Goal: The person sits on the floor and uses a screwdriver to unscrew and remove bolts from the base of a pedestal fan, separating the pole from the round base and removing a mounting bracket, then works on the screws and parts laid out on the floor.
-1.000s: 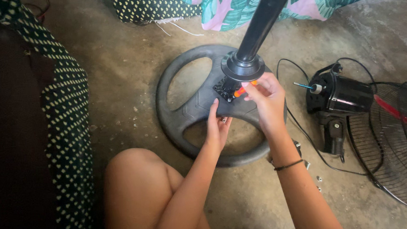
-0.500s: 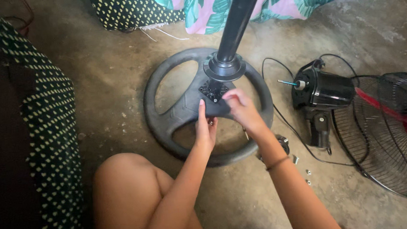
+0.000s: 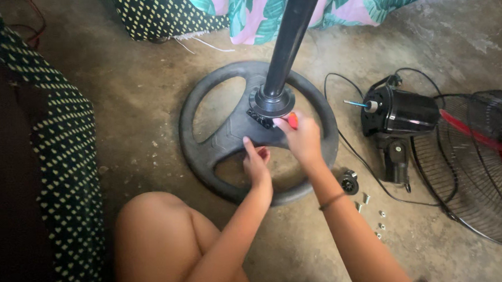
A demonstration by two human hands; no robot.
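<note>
Orange-handled tool [image 3: 291, 120] in right hand [image 3: 302, 139], left hand [image 3: 257, 168] on fan base [image 3: 206, 155]

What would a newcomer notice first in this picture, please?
At the centre, a round black fan base lies on the concrete floor with a dark pole rising from its hub. The right hand and left hand work at that hub. To the right lie a black motor and wire grille.

The concrete floor [image 3: 118, 113] bears a round fan base [image 3: 206, 155], fan motor [image 3: 401, 116], wire guard [image 3: 482, 192] and loose screws [image 3: 375, 217].
</note>
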